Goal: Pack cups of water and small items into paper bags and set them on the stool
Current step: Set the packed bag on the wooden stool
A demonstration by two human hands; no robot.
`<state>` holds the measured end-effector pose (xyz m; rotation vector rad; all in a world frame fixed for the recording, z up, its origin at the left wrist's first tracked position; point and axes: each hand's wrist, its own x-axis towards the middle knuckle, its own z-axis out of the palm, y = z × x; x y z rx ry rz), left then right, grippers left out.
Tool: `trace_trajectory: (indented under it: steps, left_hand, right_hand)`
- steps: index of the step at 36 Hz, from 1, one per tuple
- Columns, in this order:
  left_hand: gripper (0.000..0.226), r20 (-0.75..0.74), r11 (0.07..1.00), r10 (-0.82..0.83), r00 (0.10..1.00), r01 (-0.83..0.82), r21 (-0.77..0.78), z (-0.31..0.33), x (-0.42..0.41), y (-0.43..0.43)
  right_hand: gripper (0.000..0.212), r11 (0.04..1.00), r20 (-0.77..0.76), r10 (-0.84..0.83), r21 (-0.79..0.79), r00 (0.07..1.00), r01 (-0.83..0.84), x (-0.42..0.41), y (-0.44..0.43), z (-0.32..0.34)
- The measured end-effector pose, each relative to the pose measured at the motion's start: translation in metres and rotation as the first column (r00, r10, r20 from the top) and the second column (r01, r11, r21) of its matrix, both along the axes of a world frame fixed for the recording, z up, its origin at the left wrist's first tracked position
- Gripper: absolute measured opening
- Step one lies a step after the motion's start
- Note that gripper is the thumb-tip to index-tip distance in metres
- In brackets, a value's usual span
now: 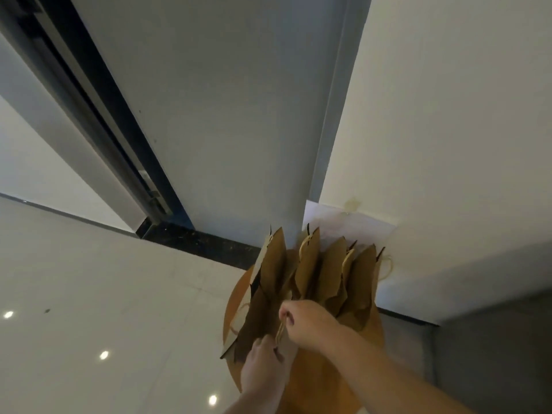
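Several brown paper bags (pixel 331 270) stand close together on a round orange-brown stool (pixel 316 380) beside the wall. My right hand (pixel 307 322) pinches the twine handle (pixel 280 331) of the nearest bag. My left hand (pixel 263 366) grips that same bag at its near top edge, just below the right hand. The leftmost bag (pixel 263 306) leans outward over the stool's left rim. What the bags contain is hidden.
A grey door (pixel 233 115) with a dark frame stands behind the stool, above a black threshold strip (pixel 197 237). A white wall (pixel 448 130) rises on the right, with a white sheet (pixel 343 222) against it. Glossy pale floor tiles (pixel 89 294) spread to the left.
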<state>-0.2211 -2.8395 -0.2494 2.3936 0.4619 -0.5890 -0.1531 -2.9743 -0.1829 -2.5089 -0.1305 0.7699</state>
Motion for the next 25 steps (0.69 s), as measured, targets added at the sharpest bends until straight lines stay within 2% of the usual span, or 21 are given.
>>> trace_trajectory:
  steps: [2,4,8,11,12,14,17,20,25]
  left_hand:
    - [0.001,-0.033,1.0,-0.016,0.999,0.015,-0.02,-0.004,0.007,0.005]
    - [0.009,-0.068,0.998,-0.054,0.996,0.051,-0.04,-0.012,0.01,0.012]
    - [0.005,-0.108,0.994,-0.087,0.99,0.08,-0.068,-0.022,0.012,0.021]
    - [0.037,-0.094,0.992,-0.111,0.989,0.104,-0.076,-0.015,0.014,0.022]
    - [0.049,-0.069,0.991,-0.127,0.99,0.123,-0.06,-0.008,0.015,0.02]
    - [0.063,0.076,0.982,-0.189,0.979,0.19,-0.007,0.016,0.018,0.012]
    - [0.059,0.342,0.941,-0.312,0.886,0.339,-0.021,0.056,0.022,-0.009]
    - [0.057,0.418,0.881,-0.349,0.839,0.446,-0.159,0.085,0.023,-0.044]
    - [0.045,0.514,0.719,-0.446,0.732,0.635,-0.281,0.123,0.005,-0.132]
  right_hand:
    - [0.02,1.0,-0.026,-0.031,-0.002,0.999,0.031,-0.003,0.007,-0.008]
    - [0.025,0.997,-0.068,-0.083,0.004,0.994,0.083,-0.01,0.014,-0.014]
    - [0.039,0.984,-0.139,-0.169,0.032,0.976,0.175,-0.023,0.016,-0.019]
    - [0.05,0.961,-0.193,-0.239,0.093,0.952,0.26,-0.031,0.006,-0.007]
    - [0.05,0.953,-0.191,-0.255,0.114,0.948,0.28,-0.034,0.002,-0.002]
    - [0.048,0.942,-0.163,-0.29,0.127,0.943,0.312,-0.041,-0.011,0.009]
    - [0.05,0.913,-0.058,-0.388,0.114,0.92,0.392,-0.061,-0.038,0.024]
    - [0.052,0.863,0.096,-0.5,0.139,0.861,0.486,-0.091,-0.075,0.037]
    - [0.041,0.718,0.187,-0.696,0.179,0.693,0.672,-0.159,-0.147,0.079]
